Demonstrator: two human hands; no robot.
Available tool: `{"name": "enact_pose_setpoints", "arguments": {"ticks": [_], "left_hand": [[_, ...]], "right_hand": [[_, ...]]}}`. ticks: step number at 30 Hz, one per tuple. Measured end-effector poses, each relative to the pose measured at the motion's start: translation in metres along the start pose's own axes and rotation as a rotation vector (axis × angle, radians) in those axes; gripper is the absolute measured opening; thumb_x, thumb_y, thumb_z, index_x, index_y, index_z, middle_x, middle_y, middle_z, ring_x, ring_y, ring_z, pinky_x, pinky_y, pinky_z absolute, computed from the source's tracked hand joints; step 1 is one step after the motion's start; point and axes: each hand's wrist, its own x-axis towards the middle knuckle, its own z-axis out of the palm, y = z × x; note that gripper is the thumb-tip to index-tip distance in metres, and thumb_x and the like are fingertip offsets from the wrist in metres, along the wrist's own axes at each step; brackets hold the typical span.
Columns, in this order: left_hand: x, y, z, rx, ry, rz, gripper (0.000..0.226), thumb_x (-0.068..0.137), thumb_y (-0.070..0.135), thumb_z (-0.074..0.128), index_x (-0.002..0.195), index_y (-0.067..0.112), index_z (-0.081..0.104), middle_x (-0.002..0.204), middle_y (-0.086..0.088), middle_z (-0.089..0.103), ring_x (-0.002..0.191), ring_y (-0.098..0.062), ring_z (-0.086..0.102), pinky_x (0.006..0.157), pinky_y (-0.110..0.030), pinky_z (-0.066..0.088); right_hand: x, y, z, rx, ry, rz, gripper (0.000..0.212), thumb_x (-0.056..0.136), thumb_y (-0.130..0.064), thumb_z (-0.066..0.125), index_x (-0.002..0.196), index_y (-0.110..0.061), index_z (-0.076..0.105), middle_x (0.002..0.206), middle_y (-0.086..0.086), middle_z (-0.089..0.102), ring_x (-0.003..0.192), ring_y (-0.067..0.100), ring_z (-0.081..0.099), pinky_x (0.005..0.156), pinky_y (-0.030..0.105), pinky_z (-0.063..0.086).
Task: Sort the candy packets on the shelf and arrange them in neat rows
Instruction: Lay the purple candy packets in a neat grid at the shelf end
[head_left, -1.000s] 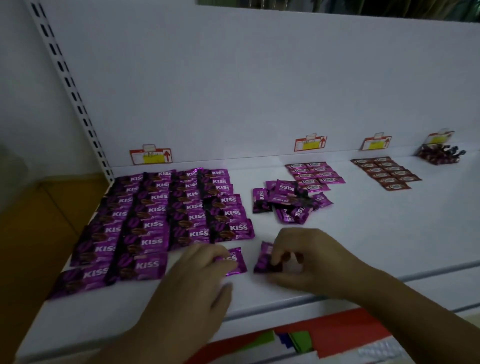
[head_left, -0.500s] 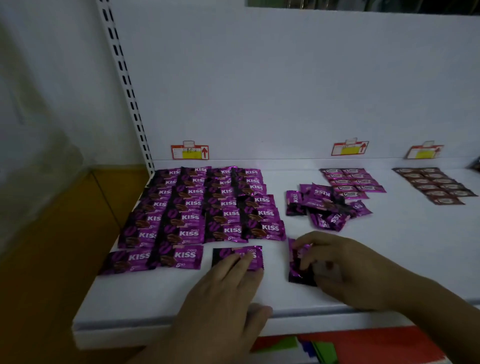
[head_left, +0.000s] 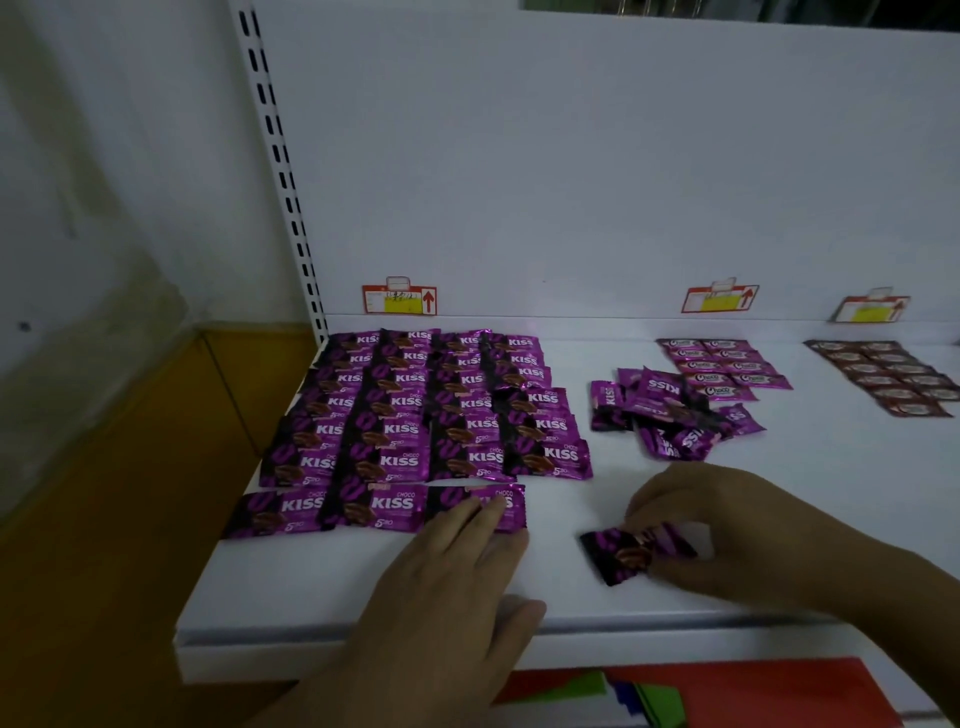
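Purple KISS candy packets (head_left: 431, 410) lie in neat rows on the left of the white shelf (head_left: 332, 587). My left hand (head_left: 447, 587) lies flat with straight fingers pressing the third packet of the front row (head_left: 511, 506). My right hand (head_left: 743, 530) pinches a loose purple packet (head_left: 621, 553) lying askew on the shelf, right of the front row. Behind it sits a jumbled heap of purple packets (head_left: 670, 410).
Small Choco packets (head_left: 727, 366) lie in rows behind the heap, and brown packets (head_left: 893, 374) in rows at the far right. Red and yellow price tags (head_left: 399, 299) stick to the back panel. A slotted upright (head_left: 280, 171) marks the shelf's left end. Red and green items (head_left: 727, 691) show below.
The view has shifted left. My left hand slid its packet left into line with the front row. My right hand turned its packet from upright to lying crosswise.
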Motion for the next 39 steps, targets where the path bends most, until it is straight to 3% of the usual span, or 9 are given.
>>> {"name": "enact_pose_setpoints", "arguments": {"ticks": [4, 11, 17, 24, 28, 32, 36, 39], "left_hand": [[0.001, -0.002, 0.002, -0.006, 0.008, 0.012, 0.061, 0.090, 0.064, 0.020, 0.145, 0.042, 0.005, 0.154, 0.019, -0.013, 0.139, -0.002, -0.016, 0.105, -0.026, -0.010], [0.001, -0.001, 0.001, -0.020, 0.011, 0.019, 0.062, 0.090, 0.064, 0.023, 0.145, 0.042, 0.006, 0.154, 0.019, -0.013, 0.137, 0.000, -0.019, 0.105, -0.025, -0.011], [-0.011, -0.005, -0.011, -0.029, 0.051, -0.038, 0.065, 0.089, 0.064, 0.023, 0.146, 0.039, 0.006, 0.153, 0.021, -0.016, 0.128, 0.007, -0.028, 0.104, -0.023, -0.015], [-0.048, -0.043, -0.021, 0.035, 0.086, -0.253, 0.074, 0.077, 0.069, 0.004, 0.146, 0.042, 0.003, 0.153, 0.022, -0.013, 0.126, 0.007, -0.024, 0.105, -0.023, -0.013], [-0.052, -0.048, -0.017, 0.024, 0.082, -0.237, 0.065, 0.087, 0.068, 0.011, 0.146, 0.042, 0.004, 0.155, 0.020, -0.009, 0.136, 0.001, -0.018, 0.105, -0.024, -0.011], [-0.052, -0.049, -0.015, 0.025, 0.092, -0.235, 0.069, 0.080, 0.068, 0.005, 0.145, 0.044, 0.005, 0.154, 0.021, -0.010, 0.128, 0.006, -0.023, 0.106, -0.026, -0.015], [-0.051, -0.049, -0.014, 0.044, 0.085, -0.231, 0.065, 0.084, 0.069, 0.007, 0.145, 0.045, 0.004, 0.154, 0.020, -0.013, 0.133, 0.003, -0.023, 0.106, -0.028, -0.016], [-0.046, -0.043, -0.015, 0.018, 0.083, -0.198, 0.070, 0.078, 0.069, 0.005, 0.144, 0.046, 0.004, 0.146, 0.028, -0.018, 0.125, 0.008, -0.027, 0.105, -0.025, -0.017]], "right_hand": [[0.003, -0.011, 0.004, -0.004, 0.124, -0.059, 0.024, 0.076, -0.046, 0.066, 0.091, -0.029, 0.073, 0.086, -0.016, 0.068, 0.077, -0.001, 0.060, 0.070, 0.017, 0.051], [0.035, -0.024, 0.021, -0.079, 0.397, -0.121, 0.034, 0.079, -0.042, 0.057, 0.094, -0.016, 0.074, 0.087, -0.003, 0.071, 0.077, 0.013, 0.065, 0.070, 0.028, 0.053], [0.045, -0.021, 0.042, -0.046, 0.424, -0.092, 0.027, 0.076, -0.032, 0.074, 0.096, -0.014, 0.073, 0.092, -0.001, 0.070, 0.081, 0.016, 0.063, 0.069, 0.036, 0.054], [0.047, -0.021, 0.047, -0.014, 0.458, -0.094, 0.028, 0.070, -0.023, 0.079, 0.095, -0.012, 0.074, 0.094, 0.001, 0.069, 0.082, 0.017, 0.063, 0.069, 0.029, 0.052], [0.047, -0.023, 0.048, -0.002, 0.462, -0.072, 0.030, 0.066, -0.019, 0.081, 0.094, -0.012, 0.074, 0.093, 0.001, 0.069, 0.081, 0.017, 0.063, 0.067, 0.031, 0.053], [0.046, -0.022, 0.049, -0.014, 0.457, -0.055, 0.031, 0.066, -0.020, 0.081, 0.095, -0.013, 0.075, 0.093, 0.001, 0.069, 0.081, 0.018, 0.062, 0.068, 0.028, 0.050], [0.046, -0.021, 0.049, -0.023, 0.450, -0.046, 0.031, 0.067, -0.021, 0.080, 0.097, -0.014, 0.074, 0.095, 0.000, 0.068, 0.083, 0.017, 0.061, 0.069, 0.026, 0.048], [0.045, -0.021, 0.050, -0.023, 0.451, -0.044, 0.029, 0.070, -0.023, 0.078, 0.098, -0.015, 0.073, 0.096, -0.001, 0.068, 0.084, 0.014, 0.060, 0.071, 0.024, 0.046]]}}
